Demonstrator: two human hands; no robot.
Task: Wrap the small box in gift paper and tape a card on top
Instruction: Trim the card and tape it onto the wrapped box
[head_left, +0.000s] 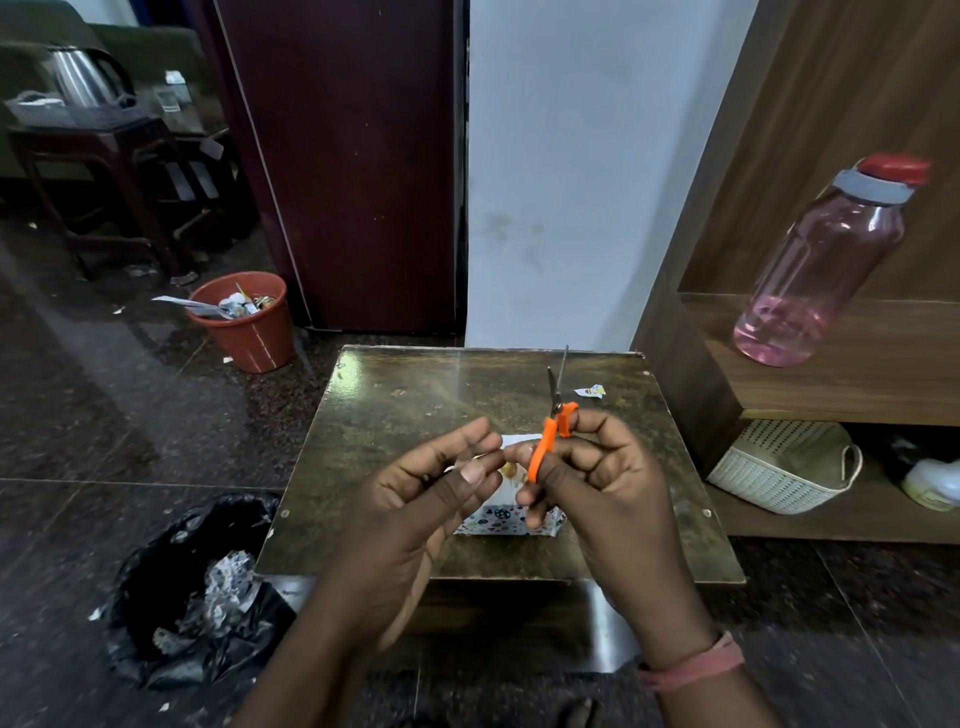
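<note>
Right hand (605, 483): fingers curled through the orange handles of the scissors (551, 431), gripping them; blades slightly parted, tips pointing toward the top of the frame. Left hand (415, 499): thumb and fingertips drawn together just left of the scissor handles, pinching something small and pale; what it was could not be told. The two hands met at centre frame, fingertips nearly touching.

Directly beneath the hands lay the small box (506, 512), wrapped in white paper with coloured dots, resting on the dark table (415, 395) near its lower edge; most of the box's top was hidden by the fingers. A paper scrap (591, 391) sat on the table toward upper right of the hands.

Outward: black bag (197, 597) with crumpled waste at lower left, red-brown bin (247, 327) at left of the table, pink bottle (826, 265) on the wooden shelf at right, woven basket (784, 467) below it.
</note>
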